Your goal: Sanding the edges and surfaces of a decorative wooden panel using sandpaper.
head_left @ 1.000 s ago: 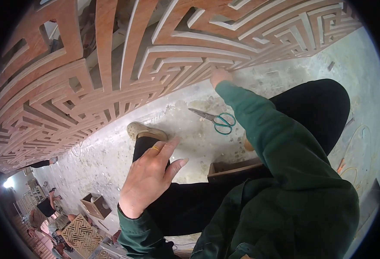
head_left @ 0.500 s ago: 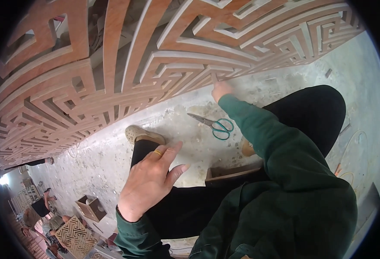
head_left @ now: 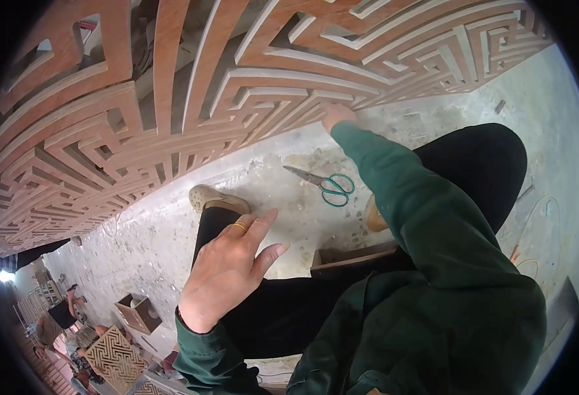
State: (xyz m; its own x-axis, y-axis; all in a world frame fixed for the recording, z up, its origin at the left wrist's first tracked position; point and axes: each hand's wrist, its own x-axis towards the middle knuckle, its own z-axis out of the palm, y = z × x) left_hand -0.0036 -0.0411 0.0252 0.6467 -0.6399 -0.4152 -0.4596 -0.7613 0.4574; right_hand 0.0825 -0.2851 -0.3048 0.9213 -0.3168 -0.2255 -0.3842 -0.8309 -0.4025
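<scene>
Reddish-brown carved lattice panel [head_left: 190, 112] under right hand [head_left: 335, 116]

Your right hand [head_left: 337, 116] reaches out at full arm's length and presses against the lower edge of the lattice panel [head_left: 171, 125]. That panel is a big reddish-brown wooden screen cut through in a maze-like fret pattern of angular bars with open gaps between them. It stands upright on the floor in front of you and fills the upper part of the view. Your left hand [head_left: 227, 270] lies flat on your knee, fingers spread, holding nothing.
</scene>
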